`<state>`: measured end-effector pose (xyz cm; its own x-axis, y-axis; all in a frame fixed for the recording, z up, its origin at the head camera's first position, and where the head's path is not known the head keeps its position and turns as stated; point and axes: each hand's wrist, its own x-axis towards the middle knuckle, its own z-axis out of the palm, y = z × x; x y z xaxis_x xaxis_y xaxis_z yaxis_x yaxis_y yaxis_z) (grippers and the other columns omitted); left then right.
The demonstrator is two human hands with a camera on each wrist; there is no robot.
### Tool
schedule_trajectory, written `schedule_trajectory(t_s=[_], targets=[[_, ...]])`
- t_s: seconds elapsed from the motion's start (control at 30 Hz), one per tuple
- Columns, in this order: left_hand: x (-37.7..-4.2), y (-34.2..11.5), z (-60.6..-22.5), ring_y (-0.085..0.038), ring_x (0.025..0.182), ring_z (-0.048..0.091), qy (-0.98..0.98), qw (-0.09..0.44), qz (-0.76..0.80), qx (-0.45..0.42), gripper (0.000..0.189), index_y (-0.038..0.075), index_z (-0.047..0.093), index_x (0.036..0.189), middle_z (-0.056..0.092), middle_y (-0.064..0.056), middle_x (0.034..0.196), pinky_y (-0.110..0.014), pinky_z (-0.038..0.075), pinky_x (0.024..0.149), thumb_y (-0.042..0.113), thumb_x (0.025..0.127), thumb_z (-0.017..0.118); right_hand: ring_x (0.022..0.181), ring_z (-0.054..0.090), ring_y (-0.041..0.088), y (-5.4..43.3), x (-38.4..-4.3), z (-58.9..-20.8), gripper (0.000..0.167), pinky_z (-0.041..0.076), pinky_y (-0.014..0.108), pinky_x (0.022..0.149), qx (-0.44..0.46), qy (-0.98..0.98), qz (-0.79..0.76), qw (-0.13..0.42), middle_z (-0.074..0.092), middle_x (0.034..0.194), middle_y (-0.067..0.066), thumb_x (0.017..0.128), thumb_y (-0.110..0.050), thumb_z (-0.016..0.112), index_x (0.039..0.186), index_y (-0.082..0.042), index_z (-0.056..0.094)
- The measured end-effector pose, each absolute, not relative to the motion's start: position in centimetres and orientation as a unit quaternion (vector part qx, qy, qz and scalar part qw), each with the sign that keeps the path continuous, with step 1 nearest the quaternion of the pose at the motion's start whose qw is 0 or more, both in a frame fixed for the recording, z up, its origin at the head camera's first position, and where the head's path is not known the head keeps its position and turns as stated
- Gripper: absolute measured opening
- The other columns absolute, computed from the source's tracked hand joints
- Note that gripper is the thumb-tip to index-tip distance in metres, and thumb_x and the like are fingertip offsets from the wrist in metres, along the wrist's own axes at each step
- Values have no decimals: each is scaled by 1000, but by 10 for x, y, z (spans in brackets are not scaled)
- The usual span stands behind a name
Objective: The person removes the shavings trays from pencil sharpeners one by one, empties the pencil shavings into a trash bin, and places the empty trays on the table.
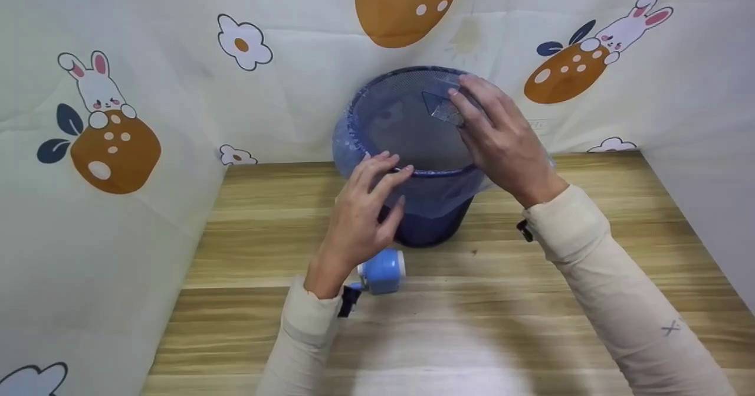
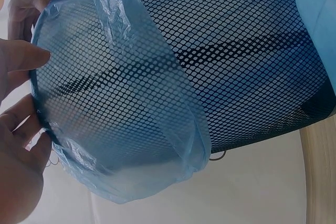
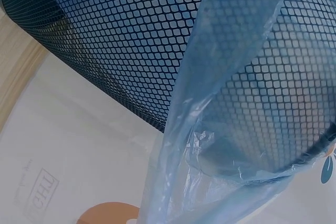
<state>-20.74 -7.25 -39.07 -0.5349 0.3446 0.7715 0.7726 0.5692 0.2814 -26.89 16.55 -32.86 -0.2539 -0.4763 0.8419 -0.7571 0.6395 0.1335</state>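
Note:
A dark blue mesh trash bin [image 1: 427, 231] stands upright, with a translucent blue trash bag [image 1: 439, 192] lining it and folded down over its rim. My left hand [image 1: 363, 213] is at the front left of the rim, its fingertips touching the bag-covered edge. In the left wrist view, the fingers [image 2: 23, 56] of that hand lie along the rim. At the right side of the opening my right hand [image 1: 501, 133] pinches the bag's film, and a fold of it shows beside the fingertips. The right wrist view shows the bag [image 3: 184, 145] stretched away from the mesh.
A small blue item with a white round end [image 1: 382, 272] lies on the wooden tabletop [image 1: 472, 313] in front of the bin, beside my left wrist. Behind the bin and along both sides rises a pale cloth [image 1: 283, 107] printed with rabbits and flowers.

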Motion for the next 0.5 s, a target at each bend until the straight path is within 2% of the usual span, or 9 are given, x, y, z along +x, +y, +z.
schedule_trajectory(t_s=[0.5], targets=[[-206, -72, -390, -29, 134, 48, -823, 337, -308, -338, 40, 10, 64, 129, 57, -15, 134, -41, 29, 119, 5, 89, 66, 128, 52, 34, 166, -269, -328, 46, 39, 38, 113, 406, -770, 130, 474, 54, 138, 18, 93, 7, 59, 137, -6, 54]])
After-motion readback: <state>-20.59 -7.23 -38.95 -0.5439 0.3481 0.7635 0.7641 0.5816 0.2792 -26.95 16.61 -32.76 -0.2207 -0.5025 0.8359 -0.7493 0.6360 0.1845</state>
